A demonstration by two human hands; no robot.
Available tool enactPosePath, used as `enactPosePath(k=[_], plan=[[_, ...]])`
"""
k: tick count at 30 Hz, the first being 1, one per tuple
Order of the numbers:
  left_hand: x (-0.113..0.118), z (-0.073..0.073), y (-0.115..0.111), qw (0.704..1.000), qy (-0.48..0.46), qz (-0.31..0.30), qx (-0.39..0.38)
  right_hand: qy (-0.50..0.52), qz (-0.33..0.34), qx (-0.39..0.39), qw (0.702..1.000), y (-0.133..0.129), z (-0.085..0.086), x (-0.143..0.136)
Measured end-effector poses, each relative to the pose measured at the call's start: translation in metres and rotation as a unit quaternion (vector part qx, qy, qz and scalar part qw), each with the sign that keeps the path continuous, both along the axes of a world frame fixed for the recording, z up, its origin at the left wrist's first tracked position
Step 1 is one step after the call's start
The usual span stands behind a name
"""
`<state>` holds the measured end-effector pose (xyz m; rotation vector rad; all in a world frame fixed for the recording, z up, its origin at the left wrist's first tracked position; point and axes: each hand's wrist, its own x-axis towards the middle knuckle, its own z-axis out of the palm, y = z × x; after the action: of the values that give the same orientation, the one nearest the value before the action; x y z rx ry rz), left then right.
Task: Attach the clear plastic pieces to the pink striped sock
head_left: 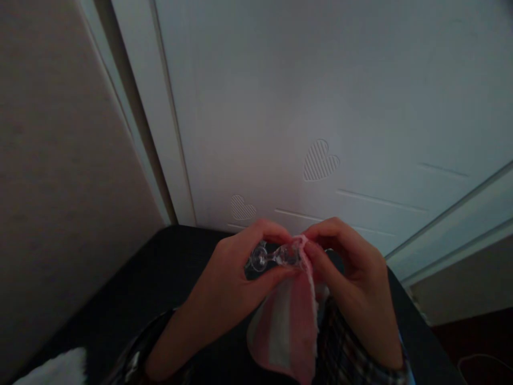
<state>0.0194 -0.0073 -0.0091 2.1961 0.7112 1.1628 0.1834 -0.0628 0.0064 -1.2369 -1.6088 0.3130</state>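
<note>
**Two hands pinch a clear stemmed piece (285, 254) in a striped cloth (294, 315)**

The left hand (230, 272), at eight o'clock from the piece, curls thumb and index finger around it in a narrow pinch. The right hand (355, 272), at four o'clock, presses the cloth's edge to the piece between thumb and fingers, almost closed. The piece sits between both sets of fingertips, above the black tabletop (192, 262); the pink-and-white cloth hangs towards six o'clock.

The likeliest trouble is a slip: the piece looks smooth, and both grips are fingertip-light. Twisting the cloth hard could strain the thin stem, and a drop could chip it if it is glass.

Its long axis runs roughly nine to three o'clock, the rounded clear end pointing to nine; the other end is hidden by cloth and fingers, so I cannot tell its shape. Beyond, at twelve, stands a white panel (280, 107) with grooved hearts.
</note>
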Motion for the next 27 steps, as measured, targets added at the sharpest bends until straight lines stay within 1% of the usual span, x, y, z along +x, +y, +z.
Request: enactPosePath(k=[4,7,15,19,27], plan=[[0.0,-0.004,0.001,0.999,-0.002,-0.022,0.025,0.001,-0.007,0.006,1.0,-0.001,-0.002,0.002],[0.0,-0.006,0.001,0.999,0.003,-0.033,0.03,0.0,-0.012,0.006,1.0,-0.002,-0.003,0.001],[0.0,-0.005,-0.004,0.997,0.012,-0.077,-0.021,0.014,0.001,0.001,1.0,-0.001,-0.003,-0.002],[-0.001,-0.006,-0.008,0.994,0.002,-0.103,-0.025,0.009,-0.008,0.007,1.0,-0.004,-0.002,-0.002],[0.001,-0.003,-0.011,0.996,0.028,-0.07,-0.054,0.001,-0.005,0.005,1.0,-0.002,-0.001,-0.004]])
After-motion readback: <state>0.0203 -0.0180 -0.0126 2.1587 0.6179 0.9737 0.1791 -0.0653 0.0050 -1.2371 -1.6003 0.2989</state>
